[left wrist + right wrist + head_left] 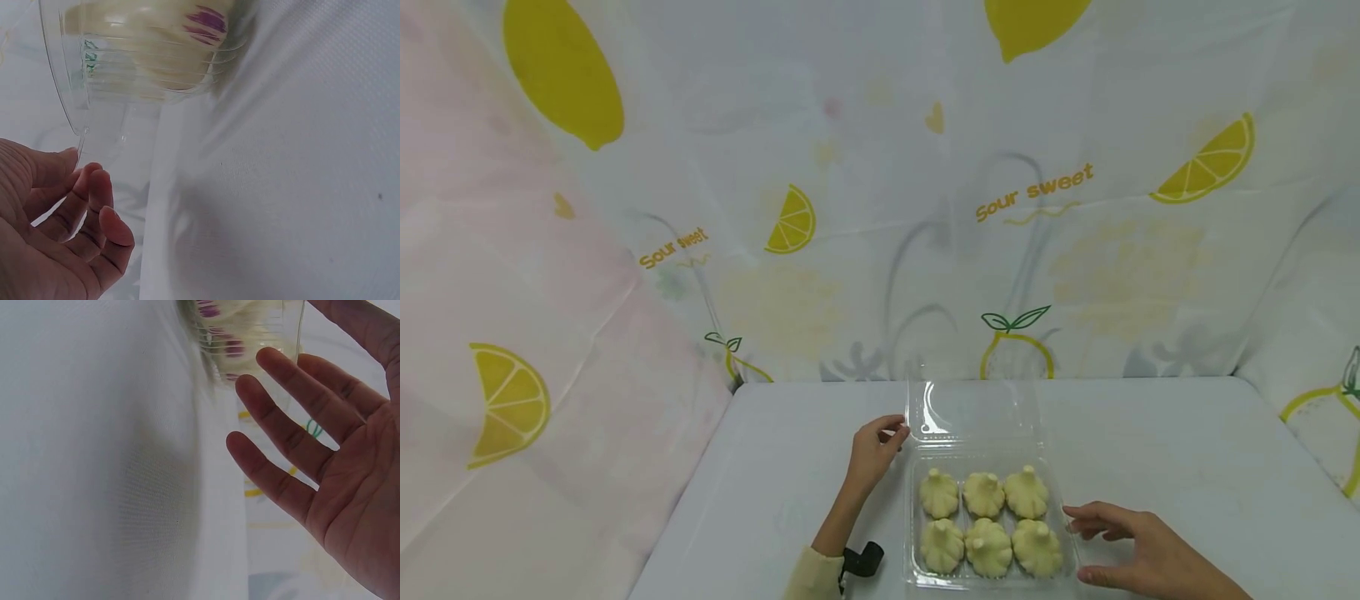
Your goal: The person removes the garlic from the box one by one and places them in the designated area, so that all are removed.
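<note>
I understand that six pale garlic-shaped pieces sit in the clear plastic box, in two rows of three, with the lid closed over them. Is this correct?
The lid is not closed: the head view shows it open at the far side. Six pale garlic-shaped pieces do sit in the clear plastic box, in two rows of three.

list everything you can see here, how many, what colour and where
garlic bulbs: six, pale yellow with purple marks, inside the box in two rows of three
box: one, clear, on the table
lid: one, clear, open at the box's far side
table: one, white, under the box
backdrop: white and pinkish with lemon prints, behind the table
black gadget: one, at the left wrist
sleeve: one, cream, left arm
left hand: one, at the lid's left edge
right hand: one, at the box's right side
</note>
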`<move>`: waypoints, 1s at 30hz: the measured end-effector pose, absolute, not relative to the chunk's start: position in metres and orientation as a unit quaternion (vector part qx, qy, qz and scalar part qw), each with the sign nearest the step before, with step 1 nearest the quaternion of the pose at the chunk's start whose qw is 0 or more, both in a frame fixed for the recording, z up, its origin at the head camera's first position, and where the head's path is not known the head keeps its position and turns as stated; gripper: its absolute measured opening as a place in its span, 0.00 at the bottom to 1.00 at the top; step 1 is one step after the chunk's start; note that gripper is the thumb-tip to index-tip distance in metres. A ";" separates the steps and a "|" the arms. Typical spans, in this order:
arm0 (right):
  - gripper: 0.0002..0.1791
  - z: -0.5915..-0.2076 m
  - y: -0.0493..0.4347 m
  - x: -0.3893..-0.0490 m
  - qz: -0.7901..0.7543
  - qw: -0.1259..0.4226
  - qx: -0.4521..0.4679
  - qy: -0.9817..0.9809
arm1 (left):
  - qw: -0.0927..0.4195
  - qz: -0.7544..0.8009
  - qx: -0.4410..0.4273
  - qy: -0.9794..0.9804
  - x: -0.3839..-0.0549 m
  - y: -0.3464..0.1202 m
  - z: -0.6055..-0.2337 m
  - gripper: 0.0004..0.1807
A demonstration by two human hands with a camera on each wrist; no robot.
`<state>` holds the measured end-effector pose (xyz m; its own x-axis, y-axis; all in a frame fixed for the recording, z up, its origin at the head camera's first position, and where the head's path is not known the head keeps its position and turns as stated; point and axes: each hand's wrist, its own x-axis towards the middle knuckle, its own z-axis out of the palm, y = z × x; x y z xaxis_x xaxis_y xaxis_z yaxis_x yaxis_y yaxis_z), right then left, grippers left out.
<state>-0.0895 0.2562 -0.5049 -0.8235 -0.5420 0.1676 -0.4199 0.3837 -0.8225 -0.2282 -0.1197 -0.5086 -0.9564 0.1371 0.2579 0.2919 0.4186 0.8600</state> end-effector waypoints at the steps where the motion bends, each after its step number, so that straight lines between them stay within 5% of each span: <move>1: 0.27 -0.505 0.257 -0.089 -0.474 0.069 -0.289 0.829 | 0.071 -0.522 -0.128 -0.840 -0.228 -0.120 -0.509 0.12; 30: 0.28 -0.505 0.257 -0.087 -0.490 0.101 -0.270 0.823 | 0.025 -0.511 -0.122 -0.851 -0.230 -0.121 -0.513 0.12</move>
